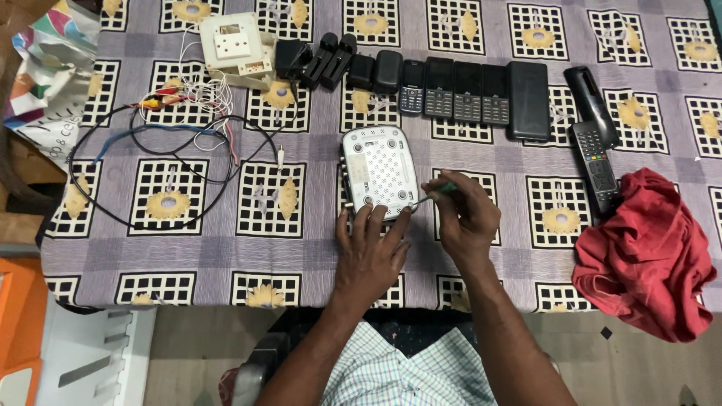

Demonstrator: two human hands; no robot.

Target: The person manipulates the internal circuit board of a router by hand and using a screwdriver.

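A white router-like box [380,169] lies bottom up on the patterned tablecloth [301,240], showing vent holes and round feet. My left hand [371,252] rests flat against its near edge, fingertips on the casing. My right hand [466,218] is closed around a small green-handled screwdriver [436,192], whose tip points at the box's near right corner.
A row of phones and black battery packs [451,90] lies behind the box. Two remote controls [594,143] and a red cloth [647,248] are at the right. At the left are a white socket box [237,46] and looped wires [165,143].
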